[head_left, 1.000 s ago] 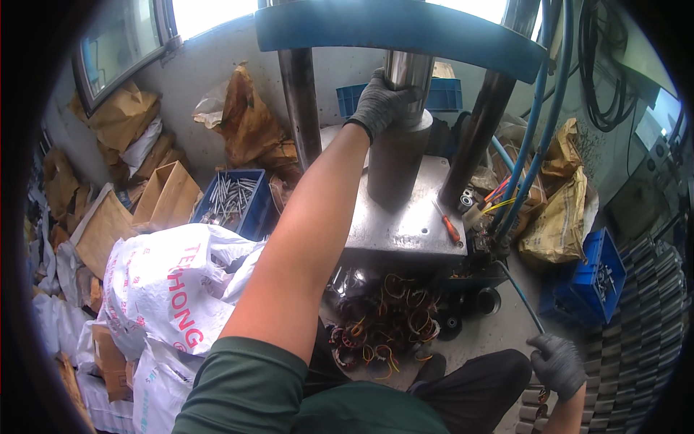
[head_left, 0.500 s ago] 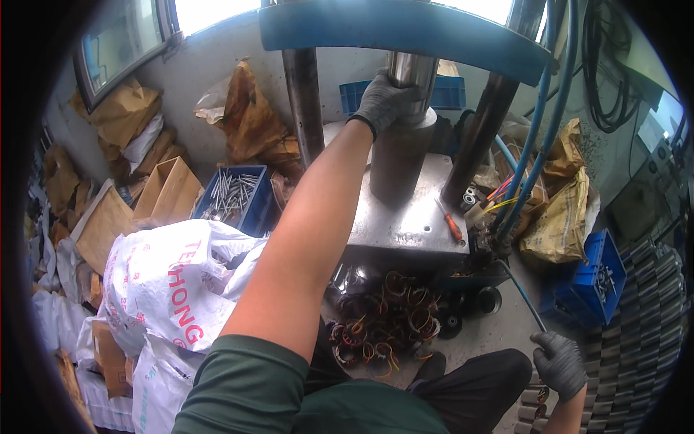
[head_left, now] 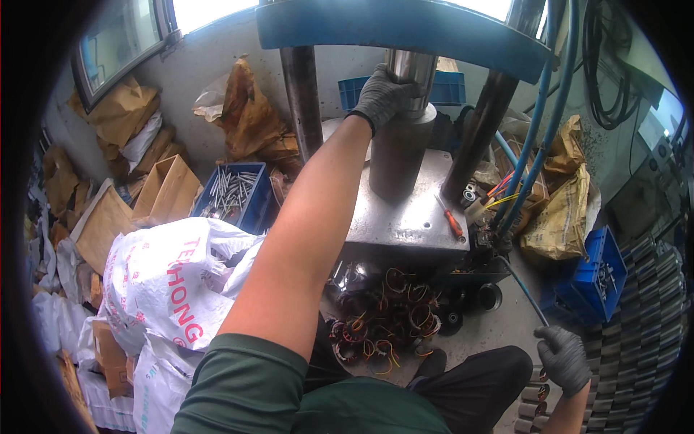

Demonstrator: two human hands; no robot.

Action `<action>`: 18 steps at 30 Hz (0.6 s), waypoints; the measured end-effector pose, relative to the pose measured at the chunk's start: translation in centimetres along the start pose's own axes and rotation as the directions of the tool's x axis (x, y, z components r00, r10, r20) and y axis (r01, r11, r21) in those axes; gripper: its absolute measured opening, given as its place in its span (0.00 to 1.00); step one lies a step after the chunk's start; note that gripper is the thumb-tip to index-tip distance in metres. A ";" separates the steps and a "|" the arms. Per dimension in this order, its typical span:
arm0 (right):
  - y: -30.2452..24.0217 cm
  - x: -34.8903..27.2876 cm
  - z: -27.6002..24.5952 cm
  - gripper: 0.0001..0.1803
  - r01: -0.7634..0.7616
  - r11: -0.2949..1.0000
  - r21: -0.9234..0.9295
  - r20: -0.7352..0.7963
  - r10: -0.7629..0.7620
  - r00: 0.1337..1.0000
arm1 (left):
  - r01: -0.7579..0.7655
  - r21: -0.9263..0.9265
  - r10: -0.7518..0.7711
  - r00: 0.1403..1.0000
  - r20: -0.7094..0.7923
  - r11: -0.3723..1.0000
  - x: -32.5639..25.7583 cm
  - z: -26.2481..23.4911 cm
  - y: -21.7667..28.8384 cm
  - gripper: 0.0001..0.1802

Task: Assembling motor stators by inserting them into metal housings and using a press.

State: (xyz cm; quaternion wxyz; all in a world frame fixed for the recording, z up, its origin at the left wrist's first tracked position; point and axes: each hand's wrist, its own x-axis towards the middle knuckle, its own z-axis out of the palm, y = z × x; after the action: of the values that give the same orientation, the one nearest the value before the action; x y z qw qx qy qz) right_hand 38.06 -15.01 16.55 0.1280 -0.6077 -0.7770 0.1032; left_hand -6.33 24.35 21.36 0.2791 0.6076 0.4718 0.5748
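Note:
My left hand [head_left: 384, 97], in a dark grey glove, reaches up and forward. Its fingers wrap round the shiny metal cylinder [head_left: 412, 72] under the press's blue crossbeam [head_left: 405, 32]. Directly below that stands a thick, dull steel cylinder [head_left: 397, 159] on the press's metal bed [head_left: 426, 224]; the meeting of the two is partly behind my hand. Low at the right, my right hand [head_left: 564, 362], gloved alike, closes on the end of a thin lever rod [head_left: 522, 288], which slants up to the press's side. An orange-handled screwdriver [head_left: 452, 223] lies on the bed.
Wound wire stators [head_left: 383, 318] are heaped beneath the bed. White sacks [head_left: 166, 282] and a blue bin of metal shafts [head_left: 231, 192] stand left. Blue hoses [head_left: 538, 145] hang right, near another blue bin [head_left: 596, 275] and stacked metal cores [head_left: 636, 340].
My right hand and the lever's end have shifted slightly to the right. My left hand stays on the shiny cylinder, almost unmoved.

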 end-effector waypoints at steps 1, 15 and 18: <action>-0.2 0.2 -0.1 0.13 -0.051 0.998 0.042 -0.042 0.052 0.998 | -0.004 -0.017 0.004 1.000 0.021 1.000 0.0 -0.1 0.1 0.43; 0.6 0.0 -0.3 0.12 0.004 0.997 -0.074 0.158 0.008 0.987 | 0.001 0.009 -0.001 1.000 -0.014 1.000 -0.1 0.4 0.2 0.41; 0.2 0.4 -0.4 0.12 -0.028 0.997 -0.066 0.247 0.044 0.968 | -0.015 0.000 0.015 0.999 -0.029 1.000 0.3 0.2 -0.5 0.40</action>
State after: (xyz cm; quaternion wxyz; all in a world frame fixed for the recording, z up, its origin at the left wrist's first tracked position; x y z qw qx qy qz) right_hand 38.29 -14.61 16.87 0.0092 -0.6077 -0.7785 0.1566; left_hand -6.25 24.85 21.05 0.2680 0.6029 0.4711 0.5855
